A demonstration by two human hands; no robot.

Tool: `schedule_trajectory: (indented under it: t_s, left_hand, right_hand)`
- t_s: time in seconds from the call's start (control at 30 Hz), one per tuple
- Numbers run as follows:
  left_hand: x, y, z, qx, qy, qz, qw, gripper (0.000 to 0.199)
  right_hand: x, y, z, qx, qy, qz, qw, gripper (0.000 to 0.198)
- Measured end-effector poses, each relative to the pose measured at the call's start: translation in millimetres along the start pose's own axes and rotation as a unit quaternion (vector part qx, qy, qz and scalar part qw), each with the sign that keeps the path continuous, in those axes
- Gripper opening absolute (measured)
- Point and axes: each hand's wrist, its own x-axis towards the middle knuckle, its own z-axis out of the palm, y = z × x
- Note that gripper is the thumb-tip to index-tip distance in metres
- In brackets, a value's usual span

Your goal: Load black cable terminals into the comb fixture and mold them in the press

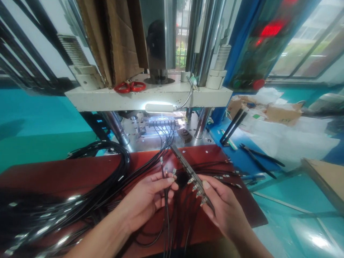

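Pinched in my left hand (pixel 154 191) are a few thin black cables (pixel 166 215) with small metal connectors at their upper ends. My right hand (pixel 221 200) grips a long dark metal bar (pixel 188 168), tilted with its far end up and to the left. Several small metal connectors (pixel 197 190) sit along the bar's lower left edge. The connectors in my left hand are close to the bar but apart from it. Beyond both hands, more black cables run into a lit mould (pixel 161 122) on the press bed.
Bundles of black cable (pixel 107 179) cover the left of the red-brown board (pixel 247 211). Red-handled scissors (pixel 130 86) lie on the white press plate (pixel 150 96). Pliers (pixel 259 159) rest at the right, near white bags (pixel 295 132) and a control panel (pixel 268 39) with red digits.
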Motion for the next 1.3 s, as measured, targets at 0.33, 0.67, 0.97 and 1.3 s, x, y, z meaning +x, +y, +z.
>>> schedule_trajectory:
  t_s: [0.33, 0.67, 0.97, 1.3]
  left_hand:
    - [8, -2, 3, -0.01, 0.02, 0.003, 1.0, 0.016]
    - [15, -7, 19, 0.14, 0.05, 0.068, 0.986, 0.023]
    - [18, -7, 20, 0.159, 0.049, 0.077, 0.983, 0.022]
    - [20, -4, 15, 0.153, 0.033, 0.065, 0.986, 0.019]
  right_hand:
    - [2, 1, 1, -0.006, 0.007, 0.003, 1.0, 0.048]
    - [1, 1, 1, -0.003, 0.003, 0.002, 1.0, 0.051]
    - [-2, -5, 1, 0.021, -0.029, 0.044, 0.998, 0.05]
    - [-1, -2, 1, -0.06, -0.062, -0.028, 0.996, 0.051]
